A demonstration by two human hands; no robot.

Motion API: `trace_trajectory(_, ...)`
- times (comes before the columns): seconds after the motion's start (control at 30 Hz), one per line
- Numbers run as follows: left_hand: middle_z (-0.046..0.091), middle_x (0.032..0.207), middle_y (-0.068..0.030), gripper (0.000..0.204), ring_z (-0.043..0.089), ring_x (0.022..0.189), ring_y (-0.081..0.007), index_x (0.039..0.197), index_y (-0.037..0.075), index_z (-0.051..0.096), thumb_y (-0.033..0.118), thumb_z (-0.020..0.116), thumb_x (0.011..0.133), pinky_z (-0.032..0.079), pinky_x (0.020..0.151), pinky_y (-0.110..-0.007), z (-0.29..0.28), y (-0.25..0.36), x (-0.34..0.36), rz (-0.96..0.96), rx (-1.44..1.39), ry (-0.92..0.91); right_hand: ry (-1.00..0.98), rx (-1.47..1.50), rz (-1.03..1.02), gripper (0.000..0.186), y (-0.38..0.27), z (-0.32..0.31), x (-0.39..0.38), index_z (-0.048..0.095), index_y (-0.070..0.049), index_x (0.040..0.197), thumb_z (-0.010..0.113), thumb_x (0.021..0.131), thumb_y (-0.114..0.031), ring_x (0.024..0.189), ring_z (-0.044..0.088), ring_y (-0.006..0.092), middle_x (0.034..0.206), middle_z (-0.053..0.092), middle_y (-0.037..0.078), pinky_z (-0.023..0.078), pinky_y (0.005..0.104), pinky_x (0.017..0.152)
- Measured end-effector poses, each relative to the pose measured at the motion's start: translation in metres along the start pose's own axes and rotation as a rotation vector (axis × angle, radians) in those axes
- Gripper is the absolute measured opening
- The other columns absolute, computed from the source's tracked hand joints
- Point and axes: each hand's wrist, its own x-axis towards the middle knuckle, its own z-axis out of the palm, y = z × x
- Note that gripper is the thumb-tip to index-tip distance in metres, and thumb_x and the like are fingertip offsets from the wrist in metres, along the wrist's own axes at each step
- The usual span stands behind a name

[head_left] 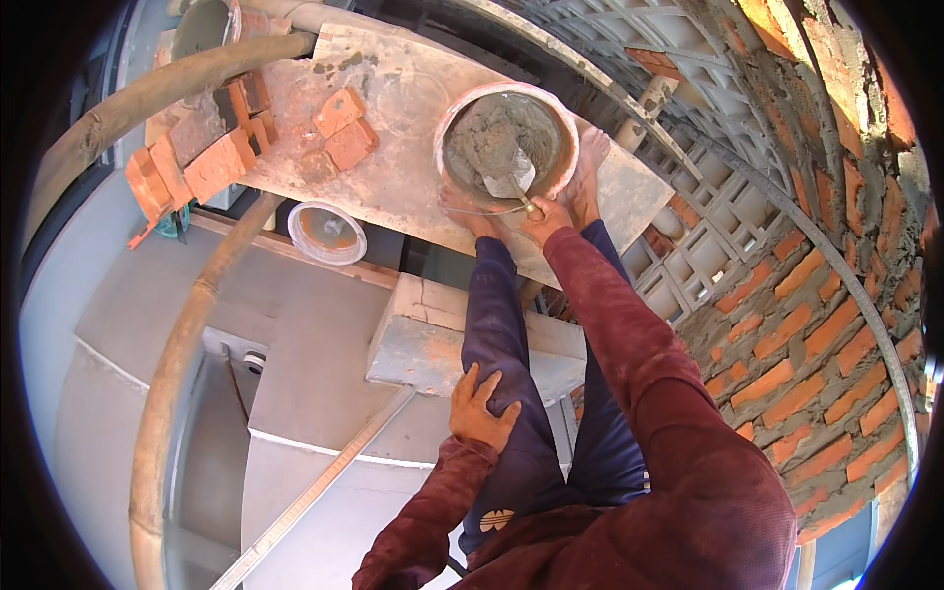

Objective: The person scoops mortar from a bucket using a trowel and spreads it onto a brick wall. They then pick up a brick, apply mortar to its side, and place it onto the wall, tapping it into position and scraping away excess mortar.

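Note:
My right hand is closed round the handle of a trowel, whose blade rests in wet grey mortar. The mortar lies in a round bucket with a pale, smeared rim, standing on a plank between my bare feet. A thin wire handle hangs at the bucket's near side. My left hand lies on my left thigh with its fingers spread and nothing in it.
I stand on a wooden plank. Red bricks lie on it, more are stacked farther left. Bamboo poles cross the left side. A white tub sits below the plank. A rough brick wall rises at right.

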Motion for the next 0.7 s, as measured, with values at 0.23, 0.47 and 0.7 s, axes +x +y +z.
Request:
trace_trajectory(0.23, 0.042, 0.144, -0.0157, 0.058, 0.038, 0.132, -0.0377, 0.124, 0.015, 0.064, 0.026, 0.081, 0.069, 0.032, 0.112, -0.044, -0.002, 0.005, 0.001, -0.013, 0.017, -0.011, -0.029, -0.300, -0.303, 0.017, -0.026, -0.076, -0.045, 0.056, -0.001, 0.085, 0.065, 0.071, -0.004, 0.067, 0.047, 0.0143, 0.068, 0.048, 0.004, 0.043, 0.0303, 0.064)
trace_trajectory(0.47, 0.043, 0.144, -0.0162, 0.060, 0.038, 0.133, -0.0355, 0.125, 0.014, 0.062, 0.027, 0.080, 0.070, 0.031, 0.113, -0.042, -0.010, 0.014, 0.001, -0.047, 0.024, -0.013, -0.187, -0.388, -0.222, 0.023, -0.048, -0.122, -0.079, 0.061, -0.002, 0.090, 0.065, 0.068, -0.009, 0.062, 0.049, 0.0249, 0.066, 0.050, 0.015, 0.045, 0.0349, 0.064)
trace_trajectory(0.7, 0.041, 0.146, -0.0160, 0.059, 0.038, 0.134, -0.0333, 0.129, 0.012, 0.060, 0.028, 0.077, 0.074, 0.031, 0.113, -0.040, -0.015, 0.024, 0.012, -0.045, 0.069, 0.010, -0.205, -0.393, -0.278, 0.016, -0.093, -0.134, -0.085, 0.051, 0.000, 0.077, 0.063, 0.067, -0.006, 0.059, 0.044, 0.0214, 0.062, 0.044, 0.012, 0.042, 0.0357, 0.059)
